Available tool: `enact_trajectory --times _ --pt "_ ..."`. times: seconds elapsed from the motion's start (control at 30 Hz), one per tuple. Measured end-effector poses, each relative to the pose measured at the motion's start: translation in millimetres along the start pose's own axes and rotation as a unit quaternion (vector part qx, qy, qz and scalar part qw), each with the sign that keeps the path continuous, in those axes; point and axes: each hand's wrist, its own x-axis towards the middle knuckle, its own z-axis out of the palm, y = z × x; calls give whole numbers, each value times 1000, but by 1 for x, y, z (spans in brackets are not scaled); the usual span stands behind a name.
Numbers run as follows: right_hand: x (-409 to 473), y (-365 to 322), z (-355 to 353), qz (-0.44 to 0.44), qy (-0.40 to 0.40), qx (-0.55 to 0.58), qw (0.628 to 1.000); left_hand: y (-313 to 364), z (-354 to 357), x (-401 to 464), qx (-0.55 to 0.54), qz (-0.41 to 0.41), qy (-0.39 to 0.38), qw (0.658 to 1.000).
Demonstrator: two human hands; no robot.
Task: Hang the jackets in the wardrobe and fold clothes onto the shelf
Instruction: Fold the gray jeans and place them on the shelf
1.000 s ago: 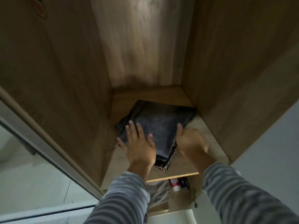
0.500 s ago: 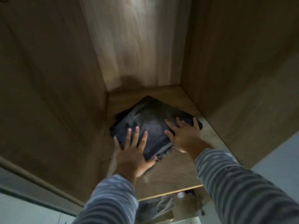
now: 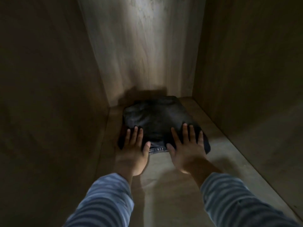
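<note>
A folded pile of dark denim clothes (image 3: 157, 118) lies on the wooden wardrobe shelf (image 3: 188, 190), close to the back left corner. My left hand (image 3: 133, 149) rests flat on the pile's near left edge, fingers spread. My right hand (image 3: 186, 146) lies flat on the near right edge, fingers spread as well. Neither hand grips the cloth; both palms press against its front. A lighter denim hem shows between my thumbs. Striped blue sleeves cover both forearms.
The wardrobe's left wall (image 3: 49, 95), back panel (image 3: 144, 51) and right wall (image 3: 254, 71) enclose the shelf tightly. Bare shelf surface lies to the right of the pile and in front of it.
The pile has slid deeper toward the back panel and turned squarer to it. Both hands moved forward with it, and my view has come further inside the wardrobe.
</note>
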Motion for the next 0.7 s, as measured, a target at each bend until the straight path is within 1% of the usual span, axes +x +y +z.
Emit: enact_trajectory --times 0.07,0.2,0.47,0.53,0.6,0.67,0.7 --pt "18 -2 0 4 -14 0 1000 -1 1 19 -25 -3 -17 1000" --pt "48 0 -1 13 -44 -17 999 2 -3 46 -23 -15 -8 1000" --pt "65 8 10 1 -10 8 1000 4 4 59 -41 -19 12 999" --pt "59 9 5 -5 -20 28 999 3 1 49 -47 -25 -3 999" --pt "48 11 -4 -11 -58 41 997 4 -11 35 -52 -32 -42 997" --pt "33 12 -20 -10 -78 21 997 7 -32 18 -45 -45 -69 996" --pt "23 12 -31 -2 -82 8 997 11 -43 9 -46 -52 -66 995"
